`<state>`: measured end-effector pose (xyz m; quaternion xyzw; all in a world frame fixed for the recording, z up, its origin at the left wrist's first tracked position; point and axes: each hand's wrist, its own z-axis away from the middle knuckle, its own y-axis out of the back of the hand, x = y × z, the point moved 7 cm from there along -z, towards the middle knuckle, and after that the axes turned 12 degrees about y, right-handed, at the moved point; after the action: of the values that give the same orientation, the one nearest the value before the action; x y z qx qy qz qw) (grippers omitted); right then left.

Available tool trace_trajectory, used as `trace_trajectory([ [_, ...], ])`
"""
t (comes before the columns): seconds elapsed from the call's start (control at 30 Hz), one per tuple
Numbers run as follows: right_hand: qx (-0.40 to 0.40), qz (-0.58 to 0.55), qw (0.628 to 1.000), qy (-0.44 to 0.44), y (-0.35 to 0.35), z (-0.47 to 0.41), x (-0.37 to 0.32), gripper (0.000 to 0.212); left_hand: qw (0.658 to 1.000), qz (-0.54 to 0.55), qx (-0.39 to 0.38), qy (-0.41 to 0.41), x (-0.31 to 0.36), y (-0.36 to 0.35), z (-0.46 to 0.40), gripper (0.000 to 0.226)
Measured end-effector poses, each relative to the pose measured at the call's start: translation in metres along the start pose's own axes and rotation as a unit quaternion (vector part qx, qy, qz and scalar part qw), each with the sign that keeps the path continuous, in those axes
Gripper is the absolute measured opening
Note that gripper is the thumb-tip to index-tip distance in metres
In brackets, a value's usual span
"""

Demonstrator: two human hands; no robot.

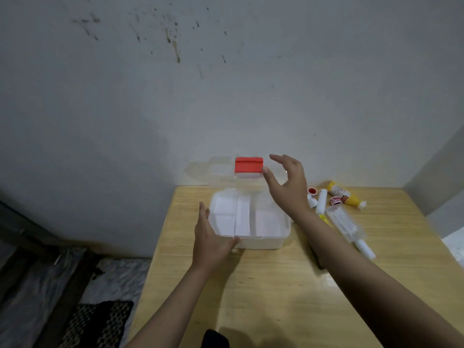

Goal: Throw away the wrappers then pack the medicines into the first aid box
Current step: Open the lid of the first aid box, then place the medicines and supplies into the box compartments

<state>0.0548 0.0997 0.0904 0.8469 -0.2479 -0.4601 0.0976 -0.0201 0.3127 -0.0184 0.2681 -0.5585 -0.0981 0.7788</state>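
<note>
The first aid box [251, 222] sits on the bench [276, 297] near its far edge, with its lid [236, 172] raised behind it against the wall [226, 84]. To the box's right lie a bottle [345, 195], tubes [321, 201] and a packet of swabs [345, 224], clustered together.

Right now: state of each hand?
Left hand: open, flat against the first aid box near-left corner, gripping nothing.
Right hand: open, fingers spread by the box's raised clear lid, holding nothing.
</note>
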Motion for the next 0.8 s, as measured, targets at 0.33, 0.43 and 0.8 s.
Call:
trace_trajectory([
  [0.33,0.001,0.044,0.997,0.066,-0.009,-0.031,0.026,0.04,0.994,-0.109,-0.008,-0.012,0.005,-0.003,-0.001,0.128],
  [0.43,-0.02,0.088,0.995,0.045,-0.014,-0.036,0.036,0.054,0.992,-0.122,-0.004,-0.02,0.009,-0.005,-0.001,0.119],
  [0.8,-0.101,0.064,0.992,0.044,-0.011,-0.034,0.053,0.067,0.989,-0.145,-0.012,0.01,0.002,-0.01,-0.006,0.123],
])
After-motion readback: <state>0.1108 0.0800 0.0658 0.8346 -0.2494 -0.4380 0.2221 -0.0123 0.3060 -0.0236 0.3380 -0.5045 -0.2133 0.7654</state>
